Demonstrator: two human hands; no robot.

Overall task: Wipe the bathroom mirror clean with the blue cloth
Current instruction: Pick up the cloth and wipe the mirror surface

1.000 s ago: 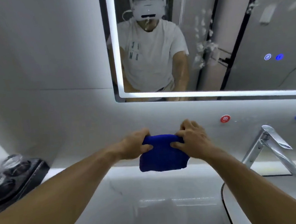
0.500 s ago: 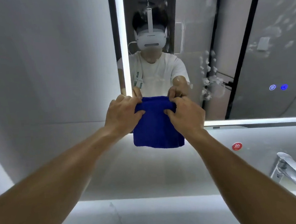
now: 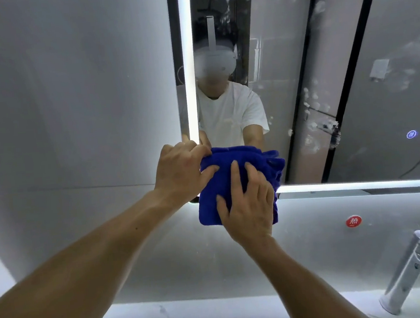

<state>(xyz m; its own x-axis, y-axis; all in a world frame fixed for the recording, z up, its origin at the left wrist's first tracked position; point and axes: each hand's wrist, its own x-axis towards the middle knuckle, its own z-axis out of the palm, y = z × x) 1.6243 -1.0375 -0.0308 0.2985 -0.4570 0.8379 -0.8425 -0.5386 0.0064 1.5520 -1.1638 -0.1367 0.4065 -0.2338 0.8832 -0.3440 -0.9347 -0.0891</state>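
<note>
Inspecting the mirror (image 3: 349, 68), white smears and dabs were noted across the glass: a cluster at the upper centre of the frame, more at the upper right, and a patch at the centre right beside the dark vertical line. No streak-free, freshly wiped band could be picked out. The task was therefore judged to be at its very start, with nearly all of the glass left to be wiped.

The blue cloth (image 3: 231, 182) was found at the centre of the frame, at the lower left corner of the mirror, overlapping the lit lower edge and the wall below it. It appeared to be held against the surface, though contact with the glass could not be confirmed.

The left hand (image 3: 179, 172) was seen gripping the cloth's upper left corner, its fingers (image 3: 198, 151) curled over the top edge. The right hand (image 3: 247, 206) was laid flat on the cloth, fingers straight and spread, pressing rather than gripping.

The cloth was folded into a thick pad, close to square, so that no long axis could be fixed. Its broad face was turned toward the mirror, its top edge ran left to right, and its right side was bunched.
</note>
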